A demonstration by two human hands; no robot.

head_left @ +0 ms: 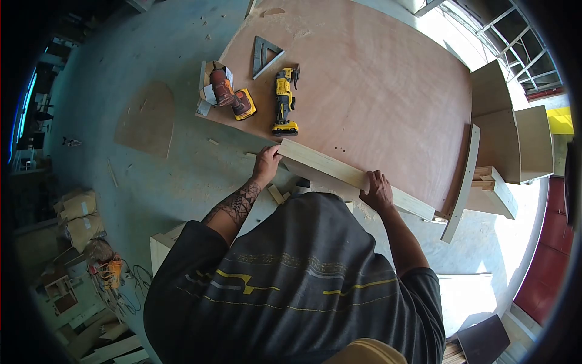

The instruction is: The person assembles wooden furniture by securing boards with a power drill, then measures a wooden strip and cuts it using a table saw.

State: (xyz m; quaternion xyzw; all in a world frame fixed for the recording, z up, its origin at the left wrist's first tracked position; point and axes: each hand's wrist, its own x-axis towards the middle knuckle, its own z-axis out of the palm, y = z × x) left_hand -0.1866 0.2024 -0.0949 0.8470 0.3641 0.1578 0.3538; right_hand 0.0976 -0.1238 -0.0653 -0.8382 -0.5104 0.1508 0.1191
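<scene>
A long pale wooden board lies along the near edge of a large plywood panel. My left hand grips the board's left end, with the fingers curled at its corner. Farther right along the same board, my right hand is closed over it, fingers on top. Beyond my left hand, a yellow and black cordless power tool rests on the panel. A worn reddish drill with a yellow battery stands by an open carton. Behind them lies a triangular square.
At the panel's right side another wooden strip juts past the edge, beside plywood boxes. A curved plywood offcut is on the floor at left. Cables, sacks and scrap wood lie lower left.
</scene>
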